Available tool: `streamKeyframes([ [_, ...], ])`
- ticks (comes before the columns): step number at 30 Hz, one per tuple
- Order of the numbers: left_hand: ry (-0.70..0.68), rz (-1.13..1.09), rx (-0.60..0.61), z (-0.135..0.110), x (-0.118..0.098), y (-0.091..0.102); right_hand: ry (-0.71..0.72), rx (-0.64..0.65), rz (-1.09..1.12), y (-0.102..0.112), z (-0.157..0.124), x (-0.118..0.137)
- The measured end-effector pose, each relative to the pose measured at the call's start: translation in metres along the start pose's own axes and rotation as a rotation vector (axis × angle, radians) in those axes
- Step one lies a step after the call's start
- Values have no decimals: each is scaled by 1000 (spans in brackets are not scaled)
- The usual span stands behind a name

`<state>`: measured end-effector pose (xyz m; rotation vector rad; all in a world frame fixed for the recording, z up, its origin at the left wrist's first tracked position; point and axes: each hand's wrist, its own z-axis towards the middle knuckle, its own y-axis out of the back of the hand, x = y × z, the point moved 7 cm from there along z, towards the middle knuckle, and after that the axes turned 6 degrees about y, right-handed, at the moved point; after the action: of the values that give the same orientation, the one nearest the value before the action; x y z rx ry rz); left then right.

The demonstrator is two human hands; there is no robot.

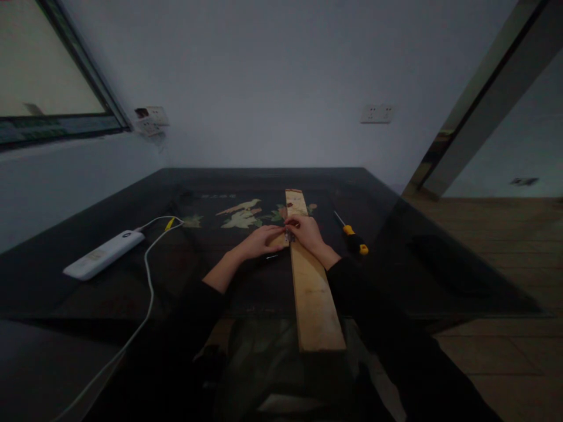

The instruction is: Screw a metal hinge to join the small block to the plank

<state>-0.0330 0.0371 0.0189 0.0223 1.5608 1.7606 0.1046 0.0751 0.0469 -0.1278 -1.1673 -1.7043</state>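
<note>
A long pale wooden board (314,293) lies lengthwise on the dark table, its near end jutting past the front edge. Against its left side is a short wooden piece (280,240), with my left hand (259,241) closed over it. Where the two pieces meet there is a small metallic-looking part (288,235), mostly covered by fingers. My right hand (307,232) rests over the board, fingertips pinched together at that spot; what they hold is too small to name. A thin shiny item (271,257) lies just below my left hand.
Right of the board lies a yellow-and-black screwdriver (354,239), its shaft pointing away. A white power strip (105,255) with a white cable (149,275) occupies the left side. The table (246,293) has a bird-and-flower picture and meets a wall with sockets (377,113).
</note>
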Motion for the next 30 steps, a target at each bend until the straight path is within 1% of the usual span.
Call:
streamKeyframes([
  [12,-6,14,24,-1,-7,2,20,31,-37,-2,0,2],
  [22,-23,4,21,-1,-4,1,59,46,-105,-1,0,8],
  [26,-32,15,32,-2,-6,0,61,46,-113,-3,0,5],
  [30,-21,17,33,-1,-4,0,66,60,-118,-5,1,3],
])
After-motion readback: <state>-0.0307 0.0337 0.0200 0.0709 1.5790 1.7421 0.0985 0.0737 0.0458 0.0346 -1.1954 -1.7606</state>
